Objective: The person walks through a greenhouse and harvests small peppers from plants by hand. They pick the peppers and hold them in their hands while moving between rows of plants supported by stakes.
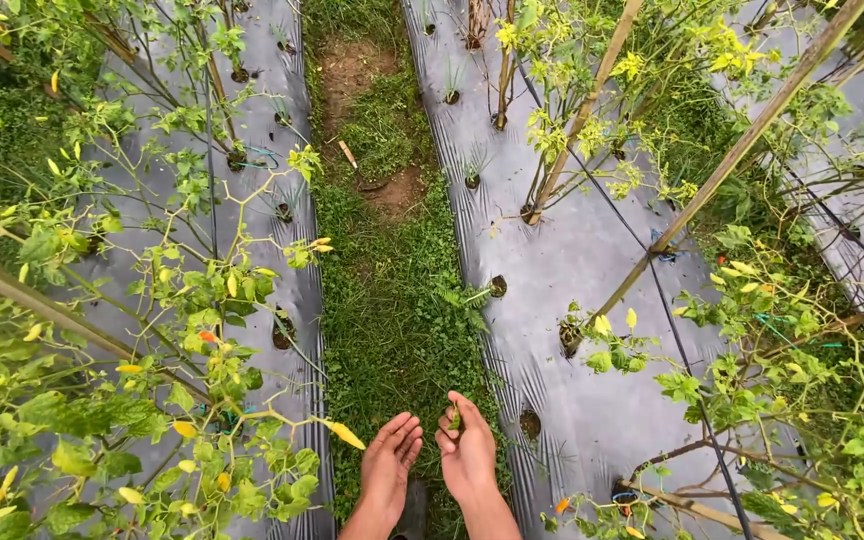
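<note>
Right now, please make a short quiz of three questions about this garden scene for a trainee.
1. True or false: the right hand pinches a small green chilli.
2. What lies under the hands? A) bare concrete B) a grass path C) water
3. Fill in: the beds on both sides are covered with grey plastic ____.

Key:
1. True; the left hand is open, holding nothing.
2. B
3. Mulch, with planting holes; bamboo stakes lean over the pepper plants.
</note>
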